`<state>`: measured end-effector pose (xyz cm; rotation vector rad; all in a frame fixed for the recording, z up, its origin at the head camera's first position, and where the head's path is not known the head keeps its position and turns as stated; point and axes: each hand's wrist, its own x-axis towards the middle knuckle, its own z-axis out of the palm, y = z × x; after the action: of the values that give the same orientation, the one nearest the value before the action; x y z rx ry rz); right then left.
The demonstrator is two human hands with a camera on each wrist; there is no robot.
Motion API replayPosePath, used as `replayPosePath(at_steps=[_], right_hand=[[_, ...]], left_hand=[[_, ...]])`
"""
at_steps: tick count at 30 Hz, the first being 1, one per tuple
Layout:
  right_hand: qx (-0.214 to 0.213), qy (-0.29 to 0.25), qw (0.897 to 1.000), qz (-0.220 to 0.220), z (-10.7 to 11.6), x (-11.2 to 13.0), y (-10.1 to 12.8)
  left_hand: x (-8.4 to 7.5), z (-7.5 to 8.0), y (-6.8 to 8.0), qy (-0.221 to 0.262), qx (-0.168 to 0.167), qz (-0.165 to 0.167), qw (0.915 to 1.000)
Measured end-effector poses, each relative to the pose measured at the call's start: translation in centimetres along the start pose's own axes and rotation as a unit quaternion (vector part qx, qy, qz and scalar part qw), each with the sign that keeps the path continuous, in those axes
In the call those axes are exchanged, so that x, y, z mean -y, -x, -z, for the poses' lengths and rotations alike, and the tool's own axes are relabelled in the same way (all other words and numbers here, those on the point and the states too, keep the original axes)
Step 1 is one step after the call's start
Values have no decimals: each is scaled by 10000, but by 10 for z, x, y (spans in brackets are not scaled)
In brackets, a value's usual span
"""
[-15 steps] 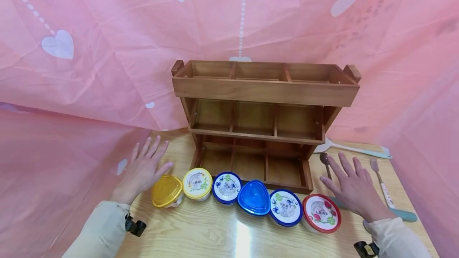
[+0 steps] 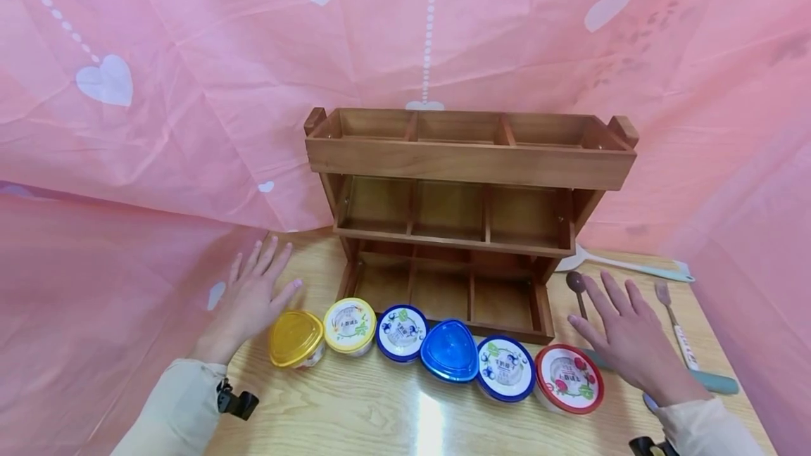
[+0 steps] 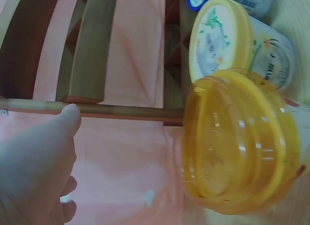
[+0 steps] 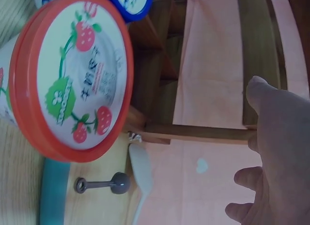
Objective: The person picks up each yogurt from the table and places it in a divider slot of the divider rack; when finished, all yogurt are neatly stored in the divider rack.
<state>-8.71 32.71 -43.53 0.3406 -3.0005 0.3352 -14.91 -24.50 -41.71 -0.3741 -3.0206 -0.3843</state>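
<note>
**A:** So here's the setup: wooden rack [image 2: 469, 210] in the middle of the table [image 2: 380, 414], three shelves, all cubbies bare. Six lidded cups sit in a row just in front of the rack's bottom shelf. Left hand [image 2: 250, 301] is flat and spread out, holding nothing, just off the front-left corner of the rack and right beside the yellow-lid cup [image 2: 295, 338]. Right hand [image 2: 624, 336] is the same, fingers splayed, empty, off the rack's front-right corner next to the red-lid cup [image 2: 568, 377].

**B:** What's the risk, you reckon?

**A:** My guess is the row itself. The cups are packed touching or nearly so, so grabbing an end one sideways could shove its neighbour along. The yellow-lid cup also looks tilted in the left wrist view, leaning toward the cream-lid cup [image 2: 349, 325], so a clumsy nudge might tip it. And the spoon [image 2: 576, 288] and fork [image 2: 673, 322] lie right of the rack, partly under that right hand, easy to drag.

**B:** How do the end cups look?

**A:** Yellow one has a see-through amber domed lid, sort of rounded-triangle shape. Red one is round, white top with strawberry print, red rim.
</note>
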Motion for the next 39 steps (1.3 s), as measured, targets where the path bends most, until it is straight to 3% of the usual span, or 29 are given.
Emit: replayPosePath(at_steps=[4, 12, 19, 25, 27, 30, 34, 39], right_hand=[[65, -85, 9999, -10, 3, 7, 3], [470, -345, 9970, -499, 7, 26, 10], [400, -472, 9957, -695, -2, 30, 24], [538, -788, 9904, -997, -11, 31, 34], [775, -915, 9850, -1241, -12, 31, 35], [1056, -1025, 9758, -1618, -14, 31, 38], [1118, -1167, 9689, -1874, -20, 31, 44], [1159, -1319, 9633, -2030, -30, 31, 52]], left_hand=[[-3, 5, -8, 438, -61, 123, 9989], [-8, 12, -30, 1206, -314, 161, 9921], [-12, 14, -57, 2077, -650, 241, 9757], [-22, 19, -83, 3156, -744, 376, 9452], [-25, 20, -90, 3509, -822, 396, 9320], [-37, 29, -93, 4161, -775, 499, 9046], [-43, 28, -99, 4688, -692, 705, 8778], [-39, 7, -116, 4842, -868, 691, 8679]])
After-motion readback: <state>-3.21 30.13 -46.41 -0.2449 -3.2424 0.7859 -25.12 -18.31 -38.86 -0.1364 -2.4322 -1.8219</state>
